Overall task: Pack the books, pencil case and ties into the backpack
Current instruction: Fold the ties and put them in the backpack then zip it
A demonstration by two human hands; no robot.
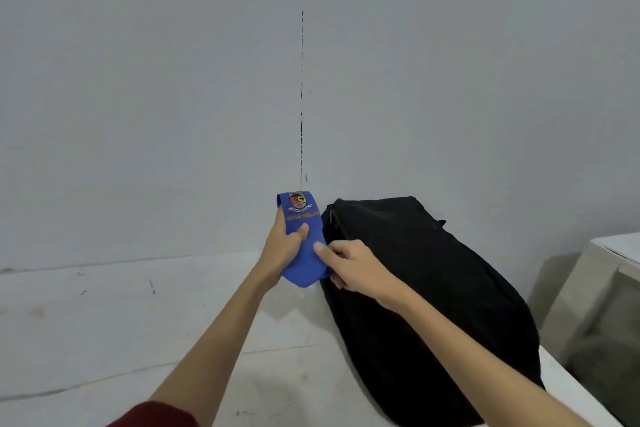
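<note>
Now we hold the folded blue tie (302, 246) at frame centre: our left hand (282, 248) wraps it, thumb pressed on its front, while our right hand (349, 265) pinches its lower right edge, both arms stretched forward. Just right lies the black backpack (429, 295).

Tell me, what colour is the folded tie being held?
Bright blue fabric tie with a crest and yellow lettering, seen in the head view.
</note>
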